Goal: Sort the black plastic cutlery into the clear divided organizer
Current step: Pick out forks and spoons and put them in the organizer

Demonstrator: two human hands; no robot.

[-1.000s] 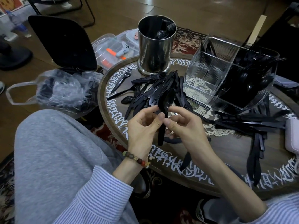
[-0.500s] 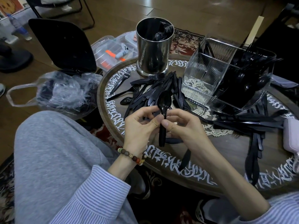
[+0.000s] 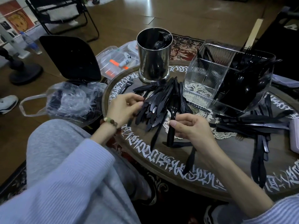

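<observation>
A heap of black plastic cutlery lies on the round table in front of the steel cup. My right hand grips a black spoon by its handle, bowl pointing away from me. My left hand has its fingers curled at the left edge of the heap and pinches a piece there. The clear divided organizer stands at the back right; its near left compartment looks bare, and its right compartments hold dark cutlery. More black pieces are scattered to the right.
A shiny steel cup with a few black pieces stands at the table's far edge. A clear plastic bag and a black lid sit left of the table. A clear box lies behind. A pale case is at the right edge.
My left hand let go of the spoon and moved left to the edge of the heap. My right hand keeps the spoon, now slightly further right.
</observation>
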